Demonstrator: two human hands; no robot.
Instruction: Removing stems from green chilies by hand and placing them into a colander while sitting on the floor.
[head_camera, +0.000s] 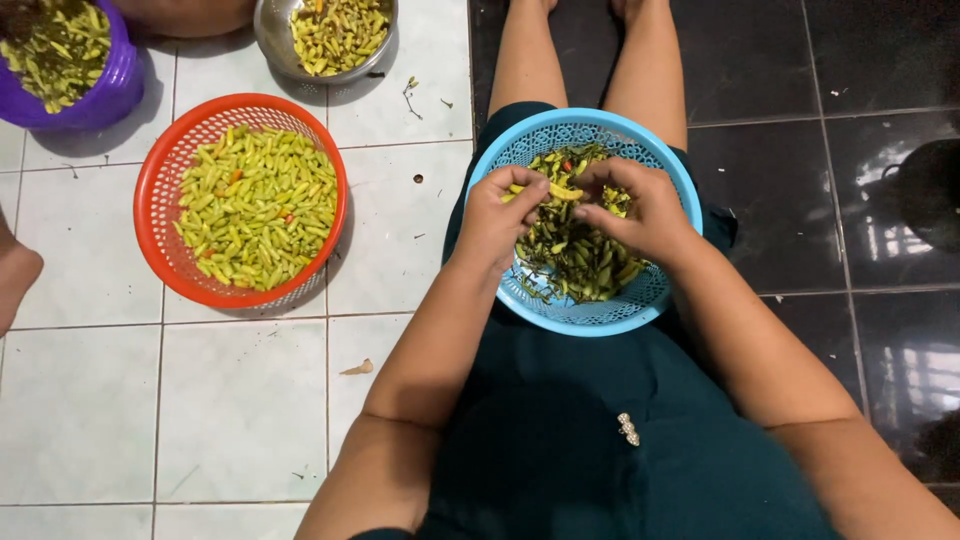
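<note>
Yellow-green chilli (562, 191): one pod, held over the middle of the blue basket, pinched at its left end by the fingers of the left hand (497, 218) and at its right end by the fingers of the right hand (640, 210). Both hands closed on this pod, knuckles up.

Blue basket (655, 300): round, perforated plastic, resting on the person's lap on a dark teal garment (560, 440). Contents: green chillies mixed with dark stems (575, 262), heaped under and below the hands.

Orange basket (160, 175): round, perforated plastic, on the white tiled floor (240, 400) to the left of the lap, well apart from the blue one. Contents: stemless yellow-green chillies, a few orange or red among them.

Metal bowl (270, 35): top edge of view, holding more yellow-green chillies.

Purple basket (110, 95): top left corner, holding chillies with stems.

Floor: white tiles on the left, dark glossy tiles on the right; stray stems and scraps lie on the white tiles.
</note>
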